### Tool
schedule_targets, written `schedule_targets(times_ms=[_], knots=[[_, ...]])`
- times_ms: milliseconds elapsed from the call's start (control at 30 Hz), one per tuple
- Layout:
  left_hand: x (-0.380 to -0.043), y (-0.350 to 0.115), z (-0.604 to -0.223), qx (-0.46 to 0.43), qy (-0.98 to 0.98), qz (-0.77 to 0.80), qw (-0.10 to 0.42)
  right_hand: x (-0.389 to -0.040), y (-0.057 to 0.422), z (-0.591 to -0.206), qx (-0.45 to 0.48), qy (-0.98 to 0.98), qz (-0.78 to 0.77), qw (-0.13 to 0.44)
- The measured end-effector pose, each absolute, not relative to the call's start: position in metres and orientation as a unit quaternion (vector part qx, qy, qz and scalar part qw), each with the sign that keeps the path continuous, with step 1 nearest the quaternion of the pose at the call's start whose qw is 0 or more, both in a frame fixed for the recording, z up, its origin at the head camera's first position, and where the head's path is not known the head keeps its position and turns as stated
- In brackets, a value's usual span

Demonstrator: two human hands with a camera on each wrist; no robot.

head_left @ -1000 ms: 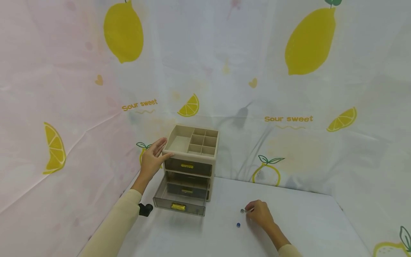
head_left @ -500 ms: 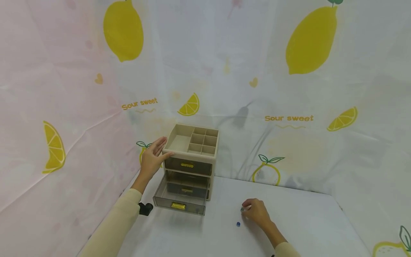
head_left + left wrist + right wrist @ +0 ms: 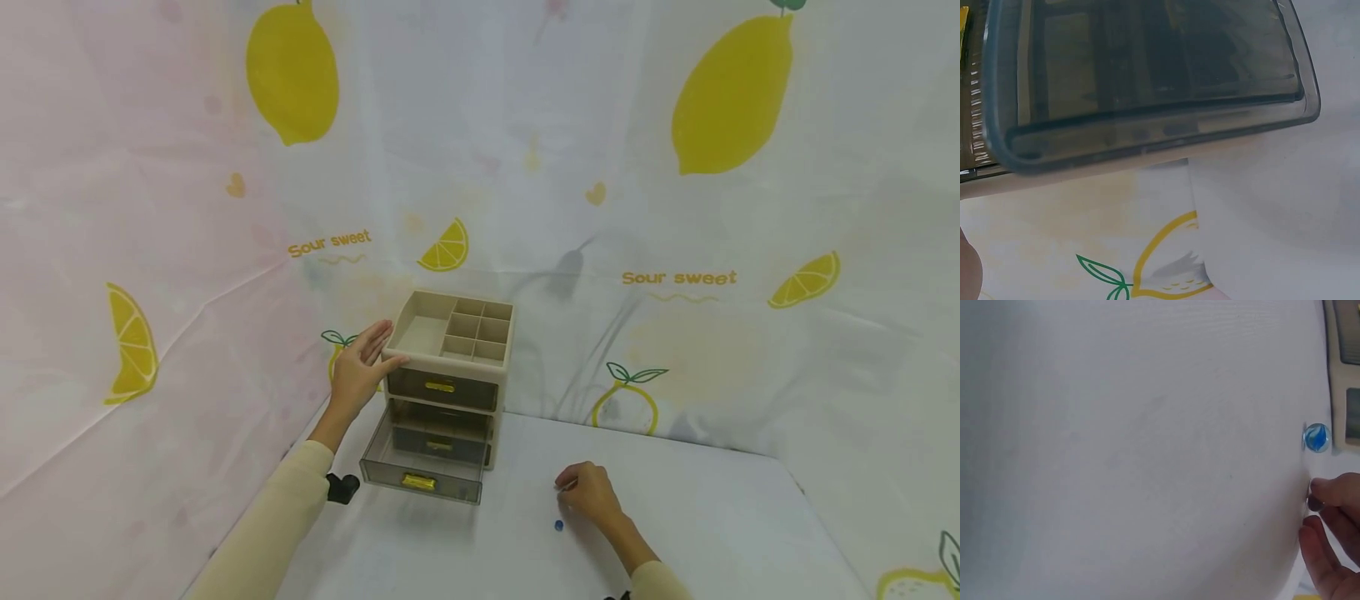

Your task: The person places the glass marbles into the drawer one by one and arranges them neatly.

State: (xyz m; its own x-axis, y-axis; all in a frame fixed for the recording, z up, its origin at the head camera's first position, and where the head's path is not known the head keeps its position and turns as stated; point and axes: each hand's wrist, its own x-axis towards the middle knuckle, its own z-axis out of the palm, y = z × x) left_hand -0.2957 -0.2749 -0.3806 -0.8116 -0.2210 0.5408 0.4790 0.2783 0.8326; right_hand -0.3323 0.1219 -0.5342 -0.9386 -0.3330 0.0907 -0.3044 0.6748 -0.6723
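My left hand (image 3: 358,375) rests at the upper left corner of a beige desktop drawer organizer (image 3: 448,363), its fingers straight along the side and its thumb on the front rim. Below the closed top drawer, a smoky see-through drawer (image 3: 390,472) with a gold handle is pulled out; this drawer (image 3: 1166,128) fills the top of the left wrist view. My right hand (image 3: 591,493) is low at the tabletop, pinching a small dark glass marble (image 3: 1315,502) between thumb and finger. Beside it lies a clear marble with a blue swirl (image 3: 1317,437).
The organizer's top has one large compartment (image 3: 420,336) and several small ones. A black object (image 3: 342,488) shows beside the left sleeve. The white tabletop (image 3: 675,500) meets lemon-print cloth walls (image 3: 517,208) at the back and left.
My right hand has shifted a little left and closed its fingertips over the farther marble, which is now hidden in the head view. The left hand stays at the organizer.
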Motion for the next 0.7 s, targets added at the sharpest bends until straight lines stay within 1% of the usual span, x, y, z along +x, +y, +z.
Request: schedule_targets(times_ms=[433,700], knots=[[-0.2986,-0.2772,-0.3822,-0.094,-0.735,-0.603,0.294,-0.3341,0.1224,-0.5352,-0.165,0.920,-0.356,0.007],[-0.2965,-0.2764,-0.3822,-0.096,-0.738,-0.600,0.295,-0.3338,0.1217,-0.5347,-0.154,0.918,-0.364,0.019]])
